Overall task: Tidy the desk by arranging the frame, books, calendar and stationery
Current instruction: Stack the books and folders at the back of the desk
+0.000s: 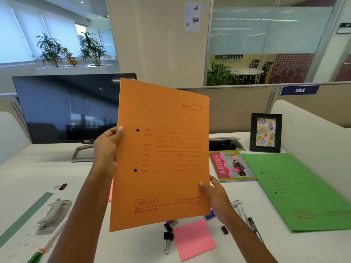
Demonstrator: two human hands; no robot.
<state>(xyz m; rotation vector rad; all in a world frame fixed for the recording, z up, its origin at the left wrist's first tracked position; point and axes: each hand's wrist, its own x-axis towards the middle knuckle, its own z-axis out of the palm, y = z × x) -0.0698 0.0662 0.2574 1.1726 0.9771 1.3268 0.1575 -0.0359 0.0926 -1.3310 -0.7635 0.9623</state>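
An orange folder [163,154] is held upright above the desk [57,168]. Its left edge is pinched by the left hand [106,149], thumb laid on the front, fingers hidden behind. Its lower right edge is gripped likewise by the right hand [214,198]. A notebook [231,166], a green folder [296,188] and a picture frame [266,132] are seen beyond the right fingers

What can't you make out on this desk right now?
- Head view: the orange folder, held up by the left hand and right hand, hides the desk behind it and the right edge of the monitor.
- Its small red print is too blurred to read.
- The right hand covers part of the markers.
- The right frame edge cuts off the green folder, the bottom edge the pen.
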